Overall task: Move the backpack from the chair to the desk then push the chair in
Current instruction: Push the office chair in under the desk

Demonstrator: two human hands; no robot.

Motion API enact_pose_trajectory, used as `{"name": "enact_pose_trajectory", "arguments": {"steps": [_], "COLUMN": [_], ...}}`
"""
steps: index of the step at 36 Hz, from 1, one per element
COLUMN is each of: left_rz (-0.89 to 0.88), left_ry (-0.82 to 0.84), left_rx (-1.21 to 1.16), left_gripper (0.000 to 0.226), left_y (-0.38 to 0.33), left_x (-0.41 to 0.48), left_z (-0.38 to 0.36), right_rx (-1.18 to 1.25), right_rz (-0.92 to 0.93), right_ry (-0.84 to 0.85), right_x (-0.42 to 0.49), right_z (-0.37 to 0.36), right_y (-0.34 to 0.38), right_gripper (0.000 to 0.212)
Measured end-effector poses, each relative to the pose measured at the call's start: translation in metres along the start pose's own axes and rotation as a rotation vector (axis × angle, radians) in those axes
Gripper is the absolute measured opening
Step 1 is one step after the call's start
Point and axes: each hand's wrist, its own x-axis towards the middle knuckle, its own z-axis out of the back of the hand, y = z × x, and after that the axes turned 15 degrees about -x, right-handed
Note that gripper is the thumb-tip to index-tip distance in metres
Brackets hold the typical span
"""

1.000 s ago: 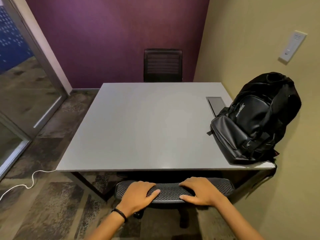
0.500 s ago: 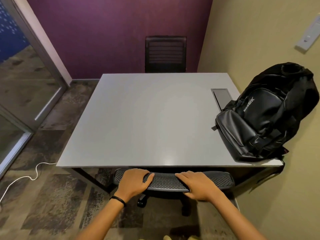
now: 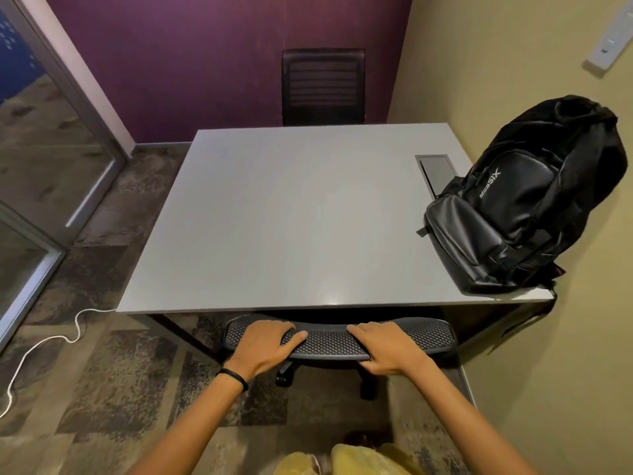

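The black backpack (image 3: 524, 204) stands on the grey desk (image 3: 287, 221) at its right side, leaning against the beige wall. The near office chair (image 3: 424, 335) sits tucked under the desk's front edge, only its black mesh backrest top and some wheels showing. My left hand (image 3: 267, 344) grips the left part of the backrest top, thumb over the mesh. My right hand (image 3: 385, 349) grips the top just right of centre. Both arms are stretched forward.
A second black chair (image 3: 323, 85) stands at the desk's far side against the purple wall. A cable hatch (image 3: 436, 168) is set in the desk top beside the backpack. A white cable (image 3: 41, 347) lies on the carpet at left. Glass door frame at far left.
The chair has slid further under the desk with both hands on its backrest. My view has backed off and tilted down a little.
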Motion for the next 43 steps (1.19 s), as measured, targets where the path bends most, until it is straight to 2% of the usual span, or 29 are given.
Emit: {"name": "enact_pose_trajectory", "arguments": {"steps": [4, 13, 24, 32, 43], "left_rz": [-0.01, 0.003, -0.066, -0.049, -0.02], "left_ry": [0.001, -0.054, -0.044, -0.048, -0.018], "left_rx": [0.007, 0.033, 0.032, 0.019, 0.03], "left_gripper": [0.087, 0.101, 0.101, 0.097, 0.08], "left_y": [0.001, -0.002, -0.004, -0.005, 0.001], "left_x": [-0.012, -0.038, -0.044, -0.03, -0.01], "left_z": [-0.004, -0.015, -0.011, -0.006, 0.005], "right_rx": [-0.003, 0.0, -0.022, -0.042, -0.036], "right_rz": [0.018, 0.06, 0.086, 0.083, 0.071], "right_ry": [-0.003, 0.008, 0.016, 0.024, 0.007], "right_x": [-0.007, -0.021, -0.016, -0.005, 0.012], "right_z": [-0.001, -0.009, -0.006, -0.003, 0.007], "right_y": [0.007, 0.019, 0.007, -0.005, -0.014], "right_gripper": [0.064, 0.064, 0.065, 0.067, 0.065]}}
